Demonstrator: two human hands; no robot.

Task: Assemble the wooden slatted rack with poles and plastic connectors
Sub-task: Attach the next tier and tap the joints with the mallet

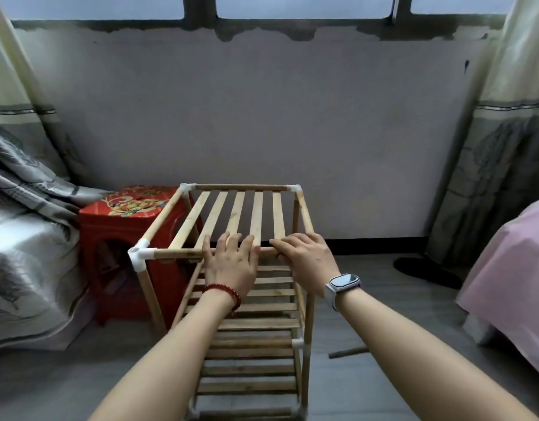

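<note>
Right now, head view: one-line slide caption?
Both hands, left hand and right hand, press on the front pole of the wooden rack's top shelf.

Dim, soft daylight from the window [292, 6] above; wide-angle bending at edges, slight overall blur.
</note>
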